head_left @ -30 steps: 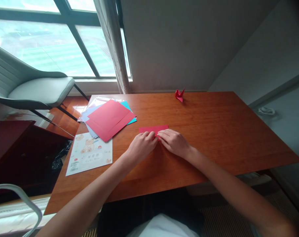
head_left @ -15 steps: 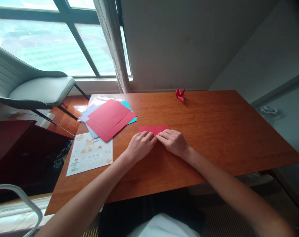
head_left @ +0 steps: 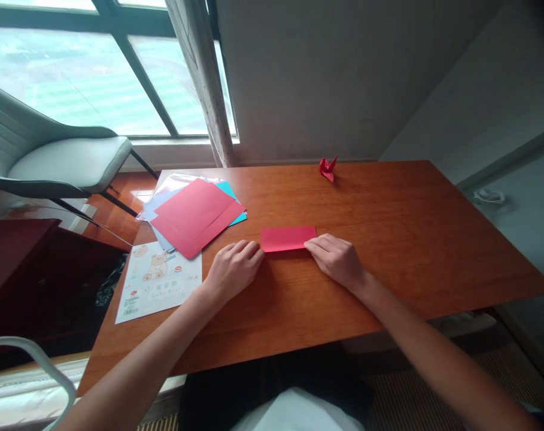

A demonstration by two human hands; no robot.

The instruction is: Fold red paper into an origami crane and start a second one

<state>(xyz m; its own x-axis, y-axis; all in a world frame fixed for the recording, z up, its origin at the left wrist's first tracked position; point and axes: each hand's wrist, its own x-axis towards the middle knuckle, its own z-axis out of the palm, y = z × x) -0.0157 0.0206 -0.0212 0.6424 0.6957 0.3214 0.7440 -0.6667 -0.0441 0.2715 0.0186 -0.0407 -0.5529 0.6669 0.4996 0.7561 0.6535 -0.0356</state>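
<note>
A folded red paper rectangle (head_left: pixel 288 238) lies flat on the wooden table (head_left: pixel 388 239). My left hand (head_left: pixel 233 268) rests at its near left corner, fingers curled, fingertips touching the paper's edge. At the near right corner sits my right hand (head_left: pixel 337 258), fingers pressed together on the paper's edge. Both hands press the fold down against the table.
A stack of red, blue and white sheets (head_left: pixel 193 212) lies at the left, with a printed bear sheet (head_left: pixel 157 281) nearer me. A small red paper crane (head_left: pixel 327 167) stands at the far edge by the wall. A grey chair (head_left: pixel 51 161) stands by the window.
My hands were together at the middle of the paper's near edge; they have slid apart, left hand to the left corner and right hand to the right corner.
</note>
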